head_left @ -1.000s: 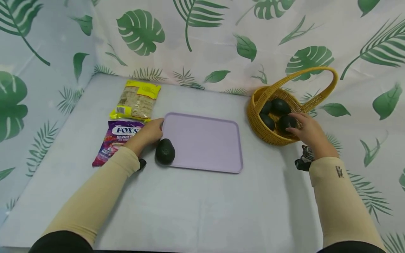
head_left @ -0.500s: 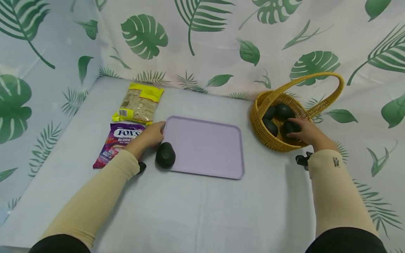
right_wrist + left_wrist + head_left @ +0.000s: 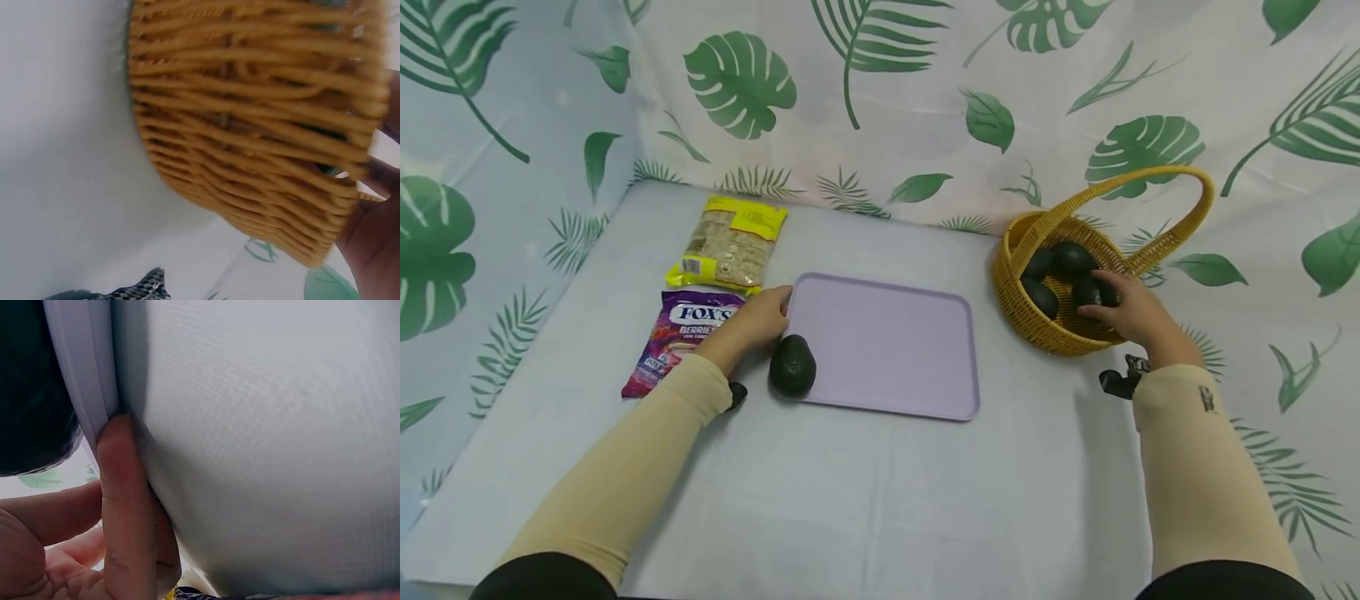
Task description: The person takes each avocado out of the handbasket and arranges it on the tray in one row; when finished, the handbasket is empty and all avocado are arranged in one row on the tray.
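In the head view, my left hand (image 3: 758,320) holds the left rim of a lilac tray (image 3: 887,350). The left wrist view has its fingers (image 3: 125,506) against the tray's edge, close to a dark avocado. That avocado (image 3: 792,367) lies over the tray's near left corner. At the right, my right hand (image 3: 1127,308) reaches into a yellow wicker basket (image 3: 1037,329) and grips a dark avocado (image 3: 1088,292) between thumb and fingers. Several more avocados (image 3: 1072,259) lie in the basket. The right wrist view is mostly basket wall (image 3: 250,112), which hides most of the hand.
A purple Fox's candy bag (image 3: 673,333) lies left of the tray, partly behind the left forearm. Beyond it is a yellow-and-clear food packet (image 3: 733,242). The basket's tall handle (image 3: 1180,179) arches up near the leaf-print backdrop (image 3: 895,117). White cloth (image 3: 880,500) covers the table.
The head view has shifted slightly. My right hand dipped deeper into the basket and has now risen a little with the avocado in its grip. My left hand stays at the tray rim.
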{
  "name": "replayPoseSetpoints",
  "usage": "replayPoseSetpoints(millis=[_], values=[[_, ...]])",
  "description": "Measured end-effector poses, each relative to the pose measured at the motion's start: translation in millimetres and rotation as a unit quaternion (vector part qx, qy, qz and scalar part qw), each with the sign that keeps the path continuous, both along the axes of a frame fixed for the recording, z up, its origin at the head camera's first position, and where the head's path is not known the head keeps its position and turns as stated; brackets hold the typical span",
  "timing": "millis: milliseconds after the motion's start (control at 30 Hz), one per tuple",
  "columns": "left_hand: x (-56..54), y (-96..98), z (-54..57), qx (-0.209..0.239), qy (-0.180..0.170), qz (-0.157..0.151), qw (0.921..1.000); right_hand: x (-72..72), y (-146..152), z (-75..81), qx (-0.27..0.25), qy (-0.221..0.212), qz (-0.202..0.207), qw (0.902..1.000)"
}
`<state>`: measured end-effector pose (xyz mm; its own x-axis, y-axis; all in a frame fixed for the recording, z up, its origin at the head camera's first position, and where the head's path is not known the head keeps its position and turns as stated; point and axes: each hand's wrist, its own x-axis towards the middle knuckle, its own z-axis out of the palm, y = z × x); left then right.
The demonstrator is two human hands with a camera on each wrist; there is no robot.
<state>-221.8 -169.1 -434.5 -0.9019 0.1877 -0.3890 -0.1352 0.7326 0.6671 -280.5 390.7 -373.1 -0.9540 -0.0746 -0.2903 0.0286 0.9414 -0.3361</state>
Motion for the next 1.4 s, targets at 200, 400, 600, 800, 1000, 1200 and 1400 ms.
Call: replayPoseSetpoints(millis=[200, 400, 600, 800, 1000, 1200, 1400], values=[[0.1, 0.6, 0.4, 0.001, -0.007, -0.007, 0.9999, 24.3, -12, 12.1, -0.010, 0.062, -0.006, 0.9980], [-0.2, -0.2, 3.6, 0.011, -0.013, -0.006, 0.9998, 53.9, -39, 27.9, -0.069, 0.118, -0.011, 0.9905], [-0.9, -3.3, 3.9, 0.010, -0.004, -0.013, 0.9999, 76.9, -77, 35.5, -0.102, 0.166, 0.030, 0.9804], [-2.0, -4.8, 1.9, 0.003, 0.015, -0.031, 0.9994, 90.0, -123, 19.8, -0.163, 0.194, 0.091, 0.9631], [-2.5, -4.4, 1.1, 0.003, 0.021, -0.037, 0.9991, 101.8, -180, -10.6, -0.217, 0.162, 0.160, 0.9493], [-1.8, -4.3, 1.2, 0.012, 0.009, -0.026, 0.9995, 116.3, -239, -39.3, -0.239, 0.121, 0.217, 0.9387], [-1.3, -4.0, 1.7, 0.016, 0.000, -0.019, 0.9997, 129.4, -281, -52.3, -0.226, 0.118, 0.252, 0.9336]])
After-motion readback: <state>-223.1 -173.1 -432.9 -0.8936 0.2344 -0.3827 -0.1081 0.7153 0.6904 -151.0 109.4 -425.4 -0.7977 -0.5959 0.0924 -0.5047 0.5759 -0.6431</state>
